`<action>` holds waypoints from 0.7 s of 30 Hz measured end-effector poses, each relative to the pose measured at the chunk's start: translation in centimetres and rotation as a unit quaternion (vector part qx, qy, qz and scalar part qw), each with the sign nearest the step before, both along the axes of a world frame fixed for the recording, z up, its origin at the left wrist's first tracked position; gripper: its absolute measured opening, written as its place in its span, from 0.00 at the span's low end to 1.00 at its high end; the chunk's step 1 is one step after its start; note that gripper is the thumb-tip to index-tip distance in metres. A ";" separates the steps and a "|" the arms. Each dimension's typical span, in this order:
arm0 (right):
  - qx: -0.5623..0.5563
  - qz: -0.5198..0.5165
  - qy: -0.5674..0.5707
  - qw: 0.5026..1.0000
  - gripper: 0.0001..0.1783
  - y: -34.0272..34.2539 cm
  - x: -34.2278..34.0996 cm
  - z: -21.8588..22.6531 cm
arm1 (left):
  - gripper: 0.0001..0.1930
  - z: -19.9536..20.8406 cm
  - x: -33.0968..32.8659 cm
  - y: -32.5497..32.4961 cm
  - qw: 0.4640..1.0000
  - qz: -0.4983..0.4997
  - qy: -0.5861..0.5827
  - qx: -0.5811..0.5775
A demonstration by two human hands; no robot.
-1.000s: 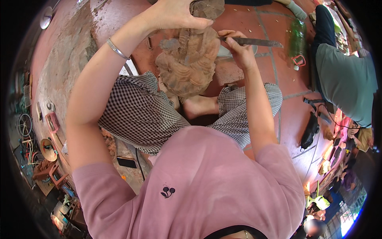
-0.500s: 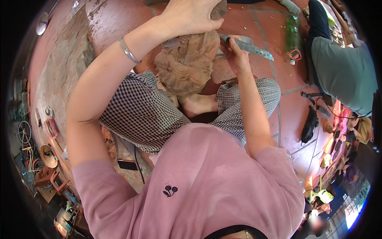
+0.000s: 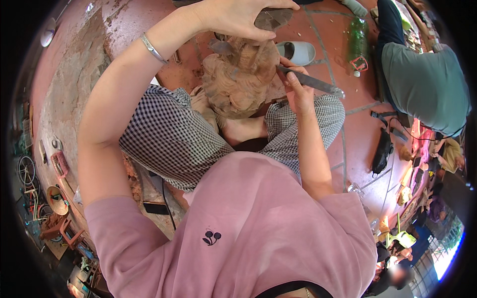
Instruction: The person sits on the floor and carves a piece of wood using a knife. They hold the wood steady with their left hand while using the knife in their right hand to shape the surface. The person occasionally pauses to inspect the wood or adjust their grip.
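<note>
I'm looking down on the wooden carving (image 3: 238, 82), a big figure propped over the checked-trouser knees, sitting right between my two sets of fingers. My left hand (image 3: 238, 17) is clamped over its top, fingers spread and curled round the upper edge. My right hand (image 3: 297, 92) presses against the carving's right flank, fingers pinched tight on a chisel (image 3: 310, 81) whose blade end meets the wood. Beyond the right fingers, a white sandal (image 3: 298, 51) lies on the red tile floor (image 3: 357, 129), a green bottle (image 3: 358, 44) further out.
</note>
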State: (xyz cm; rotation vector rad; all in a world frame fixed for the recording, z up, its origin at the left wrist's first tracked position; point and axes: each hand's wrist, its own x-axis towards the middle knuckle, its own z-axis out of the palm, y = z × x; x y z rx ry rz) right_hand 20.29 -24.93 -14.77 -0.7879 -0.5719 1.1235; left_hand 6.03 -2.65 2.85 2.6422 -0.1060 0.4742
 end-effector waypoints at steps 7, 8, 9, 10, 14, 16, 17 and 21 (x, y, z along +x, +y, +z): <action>0.010 0.052 -0.375 0.925 0.12 1.5 3.7 3.7 | 0.31 -0.8 2.2 -1.7 1.000 0.005 -0.027 0.013; 0.018 0.055 -0.435 0.899 0.12 1.8 4.3 4.0 | 0.31 -1.1 3.0 -2.3 0.999 0.013 -0.030 0.021; 0.026 0.057 -0.493 0.868 0.12 1.8 4.9 4.4 | 0.30 -1.4 3.8 -3.0 0.999 0.020 -0.033 0.029; 0.000 0.051 -0.560 0.827 0.11 1.9 5.2 5.4 | 0.29 -1.7 4.3 -3.6 0.998 0.029 -0.034 0.036; -0.122 0.123 -0.457 0.873 0.11 3.0 8.2 5.4 | 0.29 -2.3 5.4 -4.5 0.996 0.031 -0.048 0.061; -0.053 0.119 -0.410 0.903 0.12 2.6 7.9 4.7 | 0.29 -2.3 5.4 -4.0 0.997 0.031 -0.037 0.055; -0.016 0.118 -0.385 0.915 0.12 2.5 7.6 4.3 | 0.30 -2.3 5.1 -3.7 0.997 0.031 -0.042 0.049; -0.002 0.115 -0.523 0.844 0.18 3.3 6.3 5.2 | 0.31 -1.6 3.4 -2.3 0.998 0.031 -0.048 0.030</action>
